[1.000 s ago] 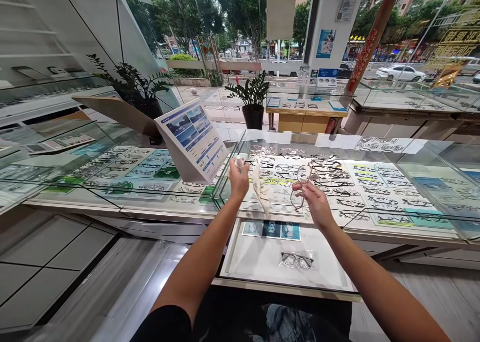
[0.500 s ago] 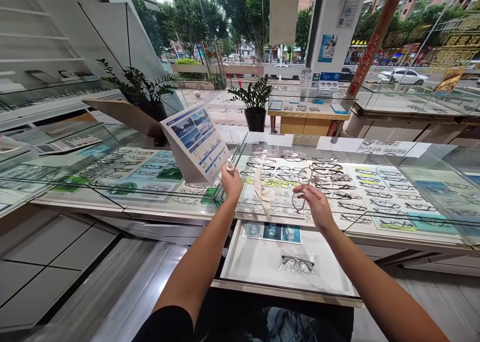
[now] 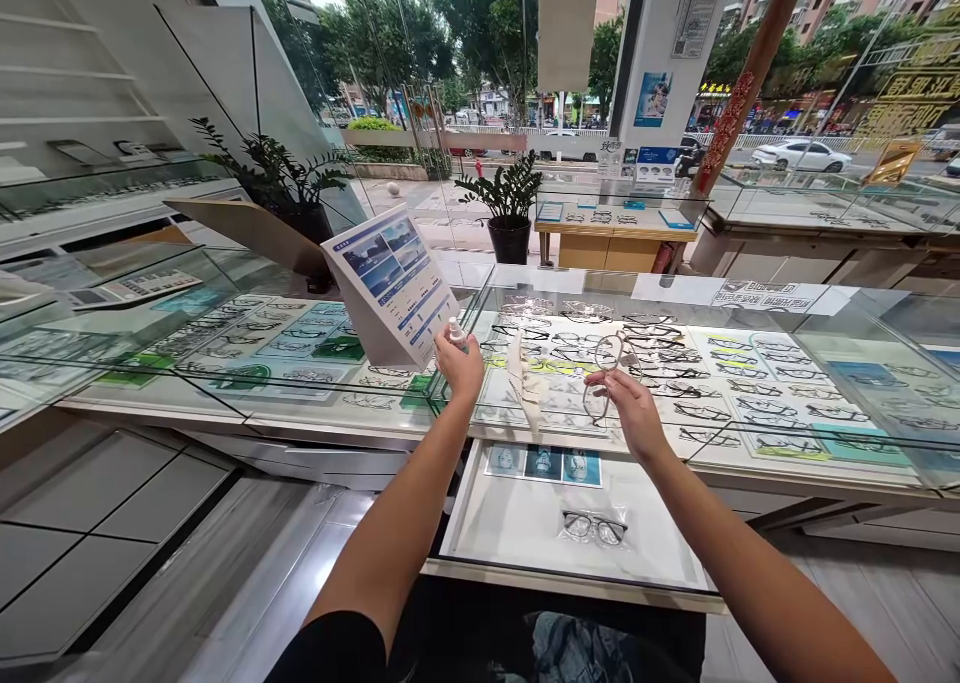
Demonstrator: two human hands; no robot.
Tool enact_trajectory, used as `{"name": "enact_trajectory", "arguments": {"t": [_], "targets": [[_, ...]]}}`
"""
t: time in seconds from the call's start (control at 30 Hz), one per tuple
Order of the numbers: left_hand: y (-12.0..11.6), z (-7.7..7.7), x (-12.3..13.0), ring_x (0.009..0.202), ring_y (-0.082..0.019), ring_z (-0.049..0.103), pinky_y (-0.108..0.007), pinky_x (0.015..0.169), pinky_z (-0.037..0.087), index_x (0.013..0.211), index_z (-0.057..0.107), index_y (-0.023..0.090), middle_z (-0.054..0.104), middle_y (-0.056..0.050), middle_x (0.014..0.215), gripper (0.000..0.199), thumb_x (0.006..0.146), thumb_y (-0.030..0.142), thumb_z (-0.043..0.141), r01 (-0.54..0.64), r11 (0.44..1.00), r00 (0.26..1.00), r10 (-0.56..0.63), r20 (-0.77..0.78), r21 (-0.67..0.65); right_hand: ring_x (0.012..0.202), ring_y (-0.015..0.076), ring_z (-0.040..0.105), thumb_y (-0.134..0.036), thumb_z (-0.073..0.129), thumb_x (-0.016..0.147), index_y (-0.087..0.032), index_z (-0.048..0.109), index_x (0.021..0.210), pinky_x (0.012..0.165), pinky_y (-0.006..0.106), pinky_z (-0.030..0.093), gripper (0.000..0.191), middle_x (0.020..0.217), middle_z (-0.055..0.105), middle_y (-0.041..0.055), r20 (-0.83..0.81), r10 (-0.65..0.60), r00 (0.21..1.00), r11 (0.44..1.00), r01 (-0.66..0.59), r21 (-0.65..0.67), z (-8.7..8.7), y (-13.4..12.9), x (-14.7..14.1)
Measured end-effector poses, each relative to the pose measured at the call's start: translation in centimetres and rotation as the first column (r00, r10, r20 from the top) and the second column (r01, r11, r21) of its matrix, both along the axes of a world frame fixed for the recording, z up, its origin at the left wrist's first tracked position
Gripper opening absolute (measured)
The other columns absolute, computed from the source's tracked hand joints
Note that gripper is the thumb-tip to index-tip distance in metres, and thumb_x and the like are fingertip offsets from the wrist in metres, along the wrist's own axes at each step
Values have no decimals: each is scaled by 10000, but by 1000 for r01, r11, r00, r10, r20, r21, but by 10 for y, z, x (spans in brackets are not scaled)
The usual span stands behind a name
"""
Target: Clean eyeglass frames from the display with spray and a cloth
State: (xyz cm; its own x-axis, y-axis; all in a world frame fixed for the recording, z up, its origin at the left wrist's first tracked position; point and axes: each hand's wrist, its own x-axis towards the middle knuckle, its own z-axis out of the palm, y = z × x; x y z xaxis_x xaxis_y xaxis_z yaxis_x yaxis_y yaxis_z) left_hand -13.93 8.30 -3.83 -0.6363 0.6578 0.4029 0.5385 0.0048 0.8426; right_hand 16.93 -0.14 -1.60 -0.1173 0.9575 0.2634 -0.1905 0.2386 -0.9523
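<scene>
My left hand [image 3: 461,368] is closed around a small spray bottle [image 3: 456,331] with a white top, in front of the standing calendar. Between the fingers of my right hand [image 3: 631,408] is a pair of eyeglasses [image 3: 598,395], turned on end above the glass counter. A pale cleaning cloth [image 3: 523,378] lies on the counter glass between my two hands. Below, in a pulled-out white drawer [image 3: 517,533], rests a dark-framed pair of glasses [image 3: 594,528] in a clear plastic bag.
The glass showcase [image 3: 750,443] holds many rows of frames. A desk calendar [image 3: 390,288] stands left of my left hand, and potted plants [image 3: 510,238] stand behind the counter. Photo cards [image 3: 544,464] lie at the drawer's back.
My left hand has turned slightly and shifted a little, tilting the spray bottle. The right hand with the eyeglasses has hardly moved.
</scene>
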Motion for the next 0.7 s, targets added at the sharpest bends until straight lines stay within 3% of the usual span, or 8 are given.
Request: {"name": "enact_trajectory", "arguments": {"t": [0.27, 0.43, 0.53, 0.57, 0.63, 0.7], "targets": [[-17, 24, 20, 1620, -341, 411, -506, 1358, 298, 1546, 415, 169, 485, -239, 1663, 582, 997, 238, 595, -130, 971, 983, 152, -99, 201, 1135, 285, 688, -566, 709, 985, -258, 847, 1036, 995, 430, 533, 342, 1121, 796, 83, 52, -30, 998, 999, 29, 18, 1, -1, 1], [-31, 41, 31, 1662, -392, 327, -576, 1370, 242, 1550, 392, 160, 459, -269, 1654, 582, 1004, 244, 576, -69, 965, 980, 114, -166, 252, 1133, 286, 695, -573, 698, 989, -259, 853, 1025, 1005, 431, 525, 352, 1099, 798, 80, 70, -40, 997, 999, 38, 34, 4, -3, 0], [-43, 51, 43, 1594, -404, 411, -592, 1345, 265, 1460, 482, 143, 541, -256, 1575, 542, 943, 229, 618, -4, 972, 971, 60, -232, 235, 1145, 292, 709, -587, 708, 983, -264, 860, 1031, 1000, 427, 530, 361, 1106, 819, 81, 91, -15, 996, 999, 11, 48, 9, -7, -1], [-47, 54, 49, 1514, -397, 495, -586, 1319, 303, 1402, 534, 143, 613, -240, 1483, 487, 932, 242, 618, 54, 967, 966, 13, -259, 250, 1150, 294, 715, -591, 712, 983, -267, 863, 1035, 1008, 428, 530, 362, 1115, 828, 81, 106, 6, 994, 998, -11, 54, 12, -9, -2], [-53, 58, 60, 1263, -363, 645, -562, 1228, 404, 1242, 643, 160, 730, -181, 1202, 327, 956, 307, 585, 280, 925, 932, -196, -306, 258, 1123, 296, 730, -596, 713, 987, -267, 871, 1030, 1015, 431, 531, 367, 1102, 843, 81, 153, 73, 985, 995, -83, 61, 16, -14, -2], [-57, 61, 72, 1046, -315, 687, -512, 1097, 490, 1065, 715, 186, 750, -129, 989, 305, 1021, 409, 511, 563, 802, 820, -511, -259, 201, 1050, 290, 740, -606, 702, 995, -257, 879, 1009, 996, 429, 532, 391, 1053, 849, 82, 212, 166, 963, 981, -183, 64, 19, -17, -3]]}}
